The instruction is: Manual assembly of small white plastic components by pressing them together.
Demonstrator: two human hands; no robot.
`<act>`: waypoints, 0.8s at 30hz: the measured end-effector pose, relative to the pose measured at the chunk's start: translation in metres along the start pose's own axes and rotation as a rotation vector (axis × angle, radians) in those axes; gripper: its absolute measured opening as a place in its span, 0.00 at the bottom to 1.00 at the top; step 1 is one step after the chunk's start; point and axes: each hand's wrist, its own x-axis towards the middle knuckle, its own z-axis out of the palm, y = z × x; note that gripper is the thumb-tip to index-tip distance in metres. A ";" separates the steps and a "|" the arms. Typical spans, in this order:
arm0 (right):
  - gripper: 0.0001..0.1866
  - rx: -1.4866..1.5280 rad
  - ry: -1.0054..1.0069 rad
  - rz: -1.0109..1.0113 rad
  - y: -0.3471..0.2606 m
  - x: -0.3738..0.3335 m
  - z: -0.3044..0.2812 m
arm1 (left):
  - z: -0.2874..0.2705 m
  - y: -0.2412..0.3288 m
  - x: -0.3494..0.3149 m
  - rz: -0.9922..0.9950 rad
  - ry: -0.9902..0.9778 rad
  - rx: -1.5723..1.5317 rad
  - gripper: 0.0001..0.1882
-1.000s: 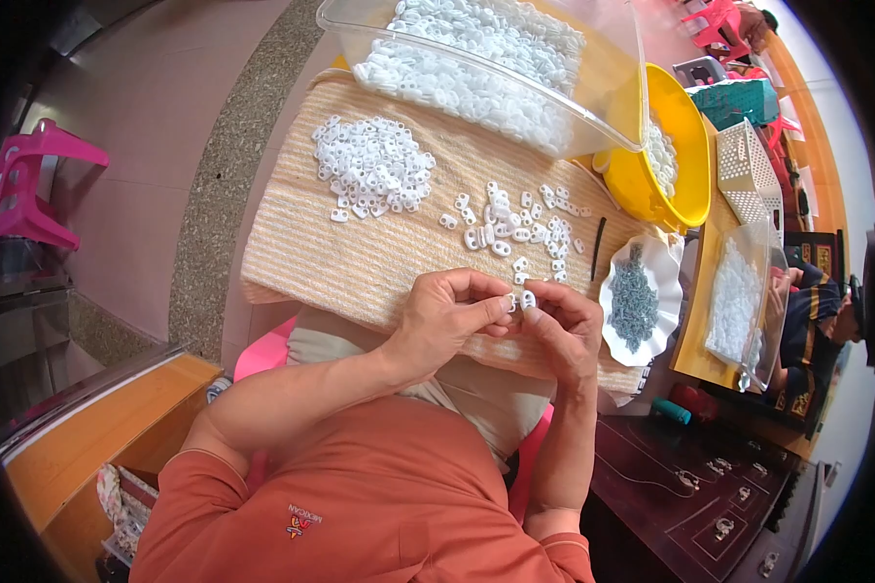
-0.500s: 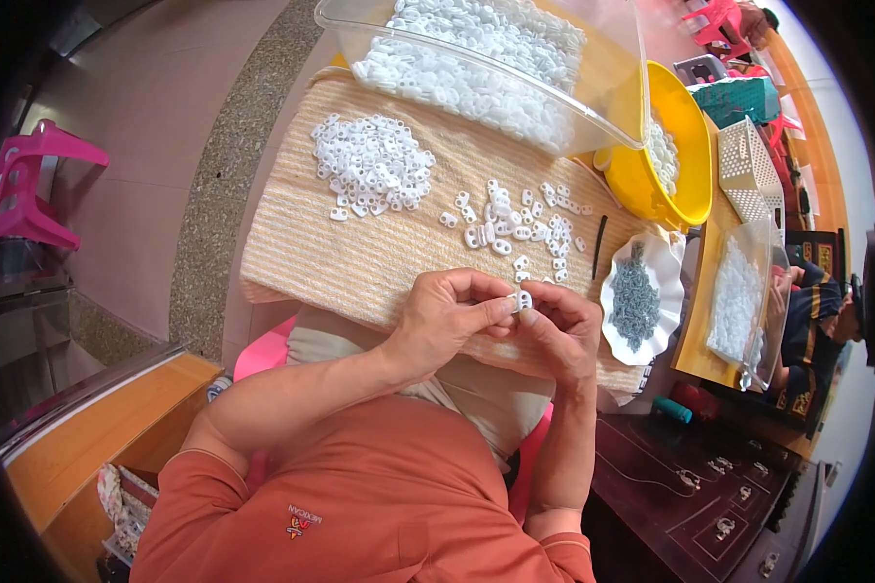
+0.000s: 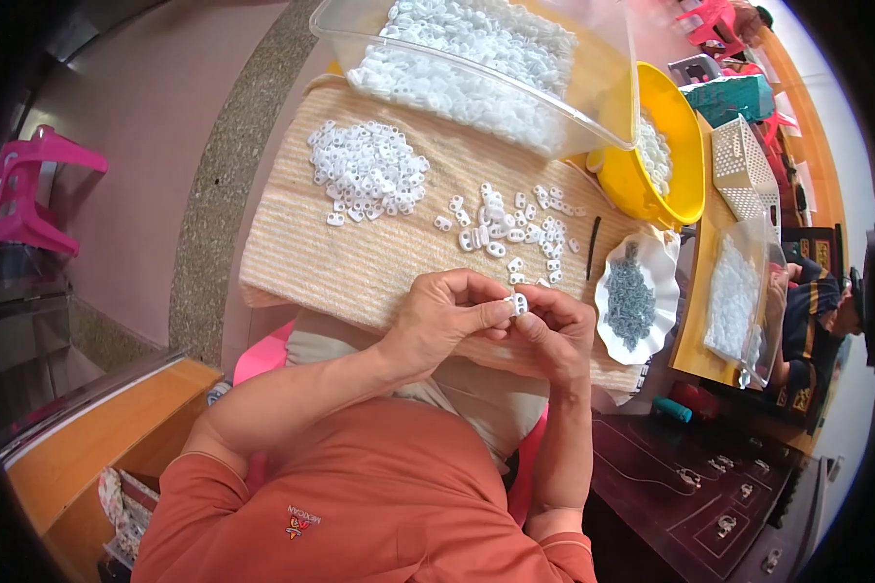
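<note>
Between the fingertips of both hands is a small white plastic piece with holes point(image 3: 519, 304), held just above the near part of the striped cloth point(image 3: 331, 262). My left hand point(image 3: 442, 316) pinches it from the left, while my right hand point(image 3: 557, 335) grips its right side. Loose white pieces point(image 3: 501, 223) lie scattered beyond my hands. Farther left is a heaped pile of similar white pieces point(image 3: 369, 170). Right of my right hand stands a white scalloped dish point(image 3: 665, 316) of small grey metallic-looking parts point(image 3: 630, 303). A thin black stick point(image 3: 593, 248) lies beside it.
A large clear bin point(image 3: 608, 117) of white pieces stands at the far edge, beside a yellow basin point(image 3: 690, 146). Farther right are a perforated cream basket point(image 3: 744, 165) and a clear tray point(image 3: 763, 335), with another person point(image 3: 815, 321) behind. A pink stool point(image 3: 44, 194) stands at left.
The view has shifted slightly. Both hands keep their pinch on the white plastic piece, with little visible movement.
</note>
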 end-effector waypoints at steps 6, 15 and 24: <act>0.16 0.087 0.014 -0.011 0.003 0.003 0.001 | -0.005 0.000 0.007 -0.046 -0.074 -0.091 0.07; 0.16 -0.060 0.063 -0.178 -0.001 0.002 0.006 | -0.006 0.003 0.002 -0.079 -0.177 -0.168 0.03; 0.15 0.254 0.066 -0.266 -0.012 -0.001 0.014 | -0.003 0.003 0.000 -0.066 -0.229 -0.217 0.05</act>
